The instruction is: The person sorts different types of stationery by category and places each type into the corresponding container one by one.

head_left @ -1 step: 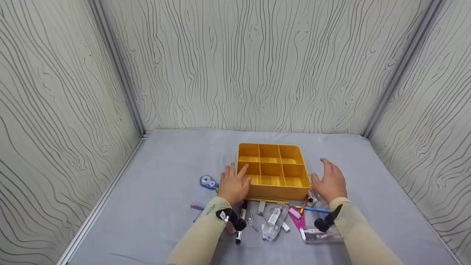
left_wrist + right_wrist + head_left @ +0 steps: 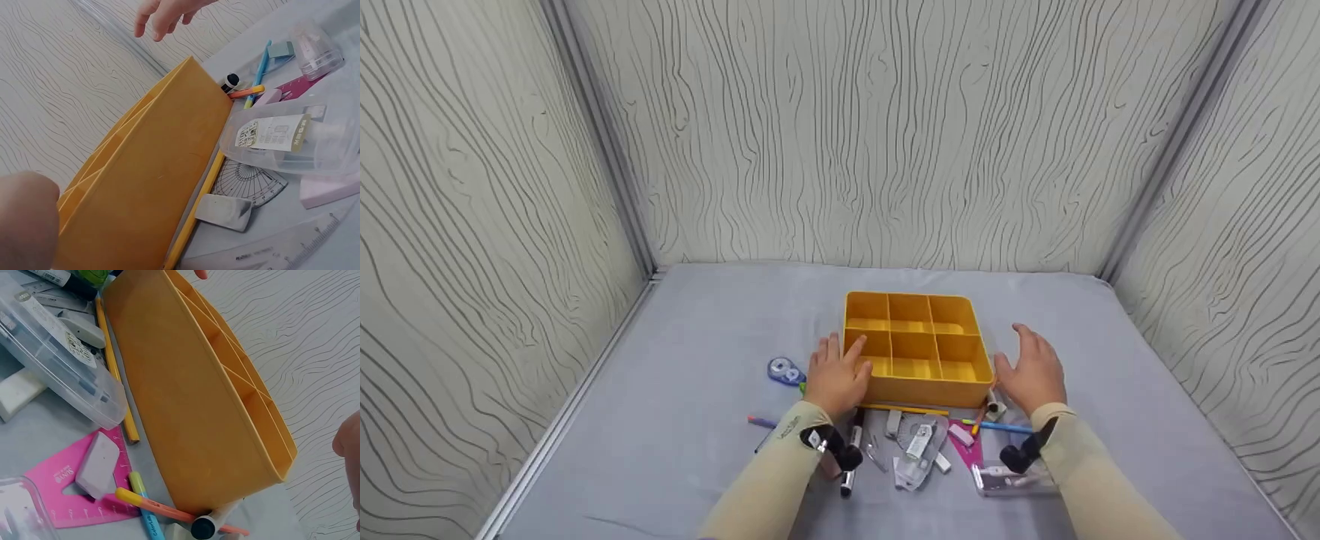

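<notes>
We see three pale panels (image 2: pixel 885 135) with dark wood-grain lines, one behind the yellow box (image 2: pixel 922 391) and one to each side, and beneath the box a grey, softly creased cloth (image 2: pixel 720 330). The box itself stands upright, smooth and plastic-looking, round-cornered, with six compartments in two rows of three. Of two hands, the left hand (image 2: pixel 834 379) lies at the box's left front corner, fingers spread and relaxed, gripping nothing; we cannot tell how firmly it touches. The right hand (image 2: pixel 1035 371), loose and unburdened, hangs just beside the box's right side. Against the earlier frame, we find the box and both hands practically unmoved. In front of the box we count one clear, glossy case (image 2: pixel 281 138), one flat pink set square (image 2: pixel 62 469), one slim yellow pencil (image 2: pixel 911 409) along its front wall and one transparent protractor (image 2: pixel 247 183); left of it, one rounded blue correction tape (image 2: pixel 785 370); before its front, one blocky, smudged eraser (image 2: pixel 225 212) beside the pencil.
</notes>
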